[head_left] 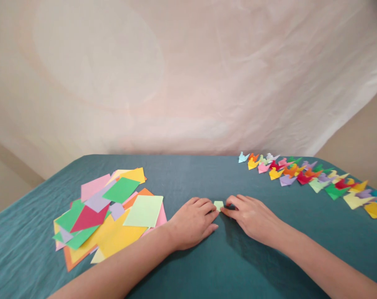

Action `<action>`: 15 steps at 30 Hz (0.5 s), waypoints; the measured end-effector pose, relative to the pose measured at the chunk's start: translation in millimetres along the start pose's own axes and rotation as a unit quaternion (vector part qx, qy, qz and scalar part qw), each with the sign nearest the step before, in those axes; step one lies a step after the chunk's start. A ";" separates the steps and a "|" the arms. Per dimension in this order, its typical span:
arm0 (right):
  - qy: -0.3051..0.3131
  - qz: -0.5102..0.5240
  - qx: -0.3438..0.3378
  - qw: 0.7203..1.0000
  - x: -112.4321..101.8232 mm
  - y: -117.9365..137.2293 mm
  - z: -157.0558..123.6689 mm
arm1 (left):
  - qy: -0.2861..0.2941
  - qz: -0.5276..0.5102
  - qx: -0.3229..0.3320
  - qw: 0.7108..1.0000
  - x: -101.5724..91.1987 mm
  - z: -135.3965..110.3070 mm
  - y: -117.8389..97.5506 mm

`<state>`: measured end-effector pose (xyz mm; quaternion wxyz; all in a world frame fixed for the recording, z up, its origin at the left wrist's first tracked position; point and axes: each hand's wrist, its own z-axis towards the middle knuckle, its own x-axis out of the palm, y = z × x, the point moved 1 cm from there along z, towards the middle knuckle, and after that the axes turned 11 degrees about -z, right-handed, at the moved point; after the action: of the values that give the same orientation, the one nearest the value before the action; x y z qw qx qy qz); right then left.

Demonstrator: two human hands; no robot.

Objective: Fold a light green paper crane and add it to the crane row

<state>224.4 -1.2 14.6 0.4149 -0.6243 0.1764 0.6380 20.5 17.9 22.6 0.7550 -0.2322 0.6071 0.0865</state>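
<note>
A small piece of folded light green origami paper [219, 204] lies on the table between my two hands. My left hand [196, 220] rests palm down at its left side, with fingertips pressed on the paper's left edge and lower corner. From the other side, my right hand [249, 214] has its thumb and forefinger closed at the paper's lower right edge. The fingertips cover part of the paper, so its lower folds are hidden.
A loose pile of coloured paper squares [120, 232] spreads over the table's left side, beside my left forearm. Rows of folded paper birds [307, 176] stand at the back right. A dark teal cloth [188, 178] covers the table, and a pale fabric backdrop [188, 104] hangs behind it.
</note>
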 end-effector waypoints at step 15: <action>-0.095 0.116 0.041 0.988 14.6 -3.7 -4.7 | -0.008 0.010 0.003 1.000 -0.7 -0.2 0.4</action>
<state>232.1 2.0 1.2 0.3780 -0.5189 0.2336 0.7303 20.0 18.3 23.1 0.7597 -0.2231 0.6035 0.0941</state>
